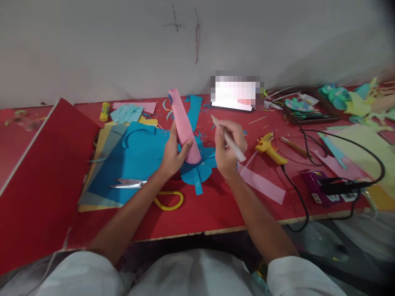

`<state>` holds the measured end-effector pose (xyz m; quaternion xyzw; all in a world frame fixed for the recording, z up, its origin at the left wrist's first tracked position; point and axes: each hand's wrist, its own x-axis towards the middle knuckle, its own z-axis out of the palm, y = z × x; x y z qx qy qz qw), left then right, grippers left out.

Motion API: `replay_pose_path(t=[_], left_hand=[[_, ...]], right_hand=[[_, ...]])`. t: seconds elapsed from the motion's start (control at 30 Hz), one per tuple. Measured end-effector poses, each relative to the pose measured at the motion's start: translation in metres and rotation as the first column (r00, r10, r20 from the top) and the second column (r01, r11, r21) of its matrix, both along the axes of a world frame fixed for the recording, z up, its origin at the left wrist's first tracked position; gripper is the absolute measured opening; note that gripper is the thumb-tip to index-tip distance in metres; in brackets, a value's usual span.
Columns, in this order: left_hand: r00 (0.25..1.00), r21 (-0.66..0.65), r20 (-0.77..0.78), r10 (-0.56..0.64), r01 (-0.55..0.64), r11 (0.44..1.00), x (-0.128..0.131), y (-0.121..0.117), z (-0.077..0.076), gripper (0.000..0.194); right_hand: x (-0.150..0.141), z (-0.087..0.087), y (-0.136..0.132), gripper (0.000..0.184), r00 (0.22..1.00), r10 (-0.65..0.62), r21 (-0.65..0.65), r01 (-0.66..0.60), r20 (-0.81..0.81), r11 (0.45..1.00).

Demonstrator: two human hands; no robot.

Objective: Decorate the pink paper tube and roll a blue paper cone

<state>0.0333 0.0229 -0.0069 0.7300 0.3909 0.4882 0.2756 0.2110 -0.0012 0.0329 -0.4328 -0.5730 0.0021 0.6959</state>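
My left hand (175, 153) is wrapped around a rolled pink paper tube (184, 127), which leans with its top away from me. Under the tube's lower end lies a blue paper cutout (197, 174) with rounded petals and strips. My right hand (230, 144) grips a pale, pen-like stick (233, 146), its pointed tip toward the upper left, apart from the tube. Beneath my left forearm are scissors (168, 200) with yellow handles, their blades resting on blue paper sheets (138, 152).
Right of my hands lie a yellow glue gun (270, 150), a pink paper strip (262, 185) and a purple power box (322, 191) with black cables. A lit screen (234, 92) leans at the wall. A red panel (46, 181) rises at left; a glue stick (105, 112) stands behind.
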Motion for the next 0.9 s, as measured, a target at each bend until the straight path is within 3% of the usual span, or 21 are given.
replay_pose_path(t=[0.1,0.3,0.4,0.57,0.73,0.9], left_hand=[[0.998,0.069,-0.024,0.059,-0.057,0.996,-0.002,-0.007,-0.008,0.08],[0.995,0.125,-0.087,0.041,-0.03,0.992,0.003,-0.009,-0.009,0.082],[0.994,0.137,-0.104,0.024,-0.01,0.99,0.004,-0.01,-0.008,0.081],[0.995,0.126,-0.104,0.006,0.007,0.992,0.003,-0.012,-0.008,0.074],[0.996,0.117,-0.093,0.003,0.008,0.993,0.003,-0.013,-0.008,0.07],[0.996,0.152,-0.081,0.022,-0.009,0.988,0.003,-0.011,-0.01,0.068]], right_hand=[[-0.001,-0.007,-0.013,0.018,0.97,-0.032,0.075,0.014,0.242,0.997],[-0.001,-0.006,-0.024,0.025,0.899,-0.012,0.233,-0.1,0.437,0.967],[-0.002,-0.005,-0.022,0.018,0.887,-0.022,0.297,-0.131,0.462,0.946],[-0.003,-0.006,-0.022,0.015,0.859,-0.062,0.268,-0.089,0.508,0.959],[-0.004,-0.002,-0.021,0.012,0.866,0.023,0.273,-0.182,0.5,0.945],[-0.001,-0.004,-0.018,0.012,0.881,-0.043,0.298,-0.113,0.471,0.948]])
